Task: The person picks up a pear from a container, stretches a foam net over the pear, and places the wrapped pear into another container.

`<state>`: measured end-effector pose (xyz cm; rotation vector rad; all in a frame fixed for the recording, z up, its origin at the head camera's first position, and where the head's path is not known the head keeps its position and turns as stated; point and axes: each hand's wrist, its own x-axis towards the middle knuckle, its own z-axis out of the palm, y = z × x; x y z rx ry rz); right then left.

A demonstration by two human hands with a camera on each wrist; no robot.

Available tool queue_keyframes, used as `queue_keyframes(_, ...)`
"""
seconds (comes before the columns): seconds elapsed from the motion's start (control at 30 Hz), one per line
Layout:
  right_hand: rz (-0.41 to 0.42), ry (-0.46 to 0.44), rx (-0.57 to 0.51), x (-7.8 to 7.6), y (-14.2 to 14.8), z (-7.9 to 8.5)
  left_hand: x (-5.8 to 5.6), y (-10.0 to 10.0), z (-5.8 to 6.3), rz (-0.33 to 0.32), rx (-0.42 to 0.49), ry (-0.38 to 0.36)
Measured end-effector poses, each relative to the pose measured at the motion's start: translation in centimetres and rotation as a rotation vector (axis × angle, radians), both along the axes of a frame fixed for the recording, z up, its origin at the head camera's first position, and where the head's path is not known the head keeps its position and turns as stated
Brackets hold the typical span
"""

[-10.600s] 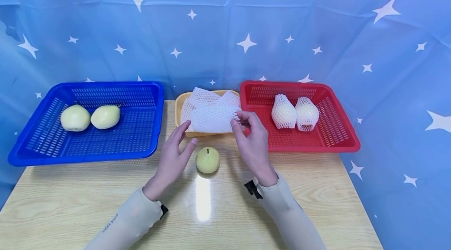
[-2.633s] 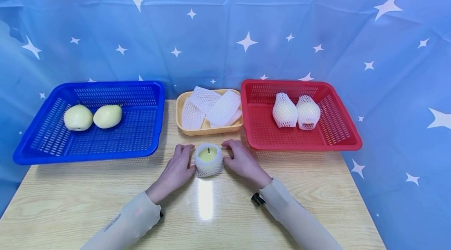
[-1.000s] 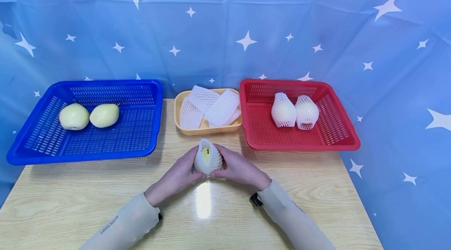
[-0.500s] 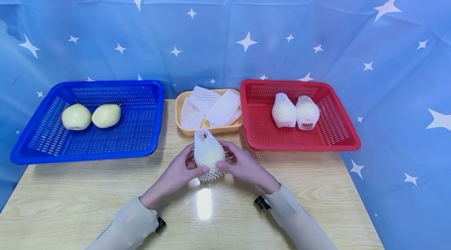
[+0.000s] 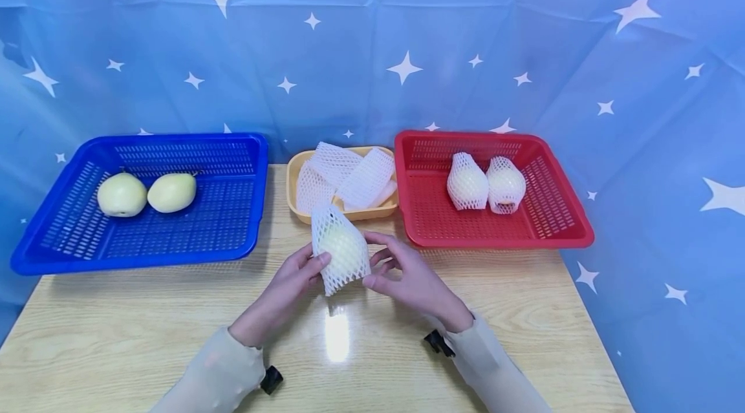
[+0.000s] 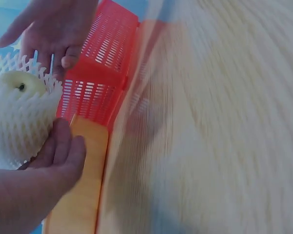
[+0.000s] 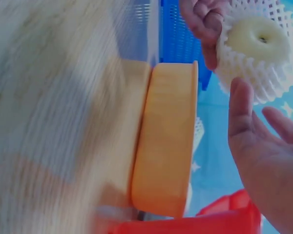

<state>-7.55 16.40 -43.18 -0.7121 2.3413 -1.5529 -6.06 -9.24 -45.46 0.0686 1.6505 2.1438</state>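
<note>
A pear in a white foam net sleeve [image 5: 343, 248] is held up over the table, in front of the yellow tray. My left hand [image 5: 285, 287] grips it from the left, thumb on the near side and fingers behind. On the other side my right hand [image 5: 416, 280] has its fingers spread, with fingertips at the sleeve's right edge. In the right wrist view, one fingertip of that hand meets or nearly meets the net, and the thumb stands apart. The pear's bare end [image 7: 256, 39] shows through the sleeve's open end there.
Two bare pears lie in a blue basket [image 5: 233, 248] on the left. Several foam sleeves [image 5: 367, 177] sit in the yellow tray [image 5: 299, 209]. At right, a red basket [image 5: 500, 242] holds two sleeved pears [image 5: 467, 187]. A star-printed blue cloth [image 5: 372, 44] hangs behind the table.
Earlier the pear stood bare on the table; a sleeve from the tray now covers it. It has been lifted and tilted left. Over the last half second my right hand loosened from it.
</note>
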Motion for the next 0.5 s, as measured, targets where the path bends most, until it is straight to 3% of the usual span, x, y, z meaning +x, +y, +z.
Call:
queue_keyframes(0.23, -0.022, 0.267, 0.020, 0.3, -0.3, -0.4, 0.4, 0.5, -0.3, 0.010, 0.230, -0.124)
queue_keyframes(0.5, -0.049, 0.543, 0.066, 0.2, -0.8, -0.9, 0.6, 1.3, -0.1, 0.056, 0.252, -0.145)
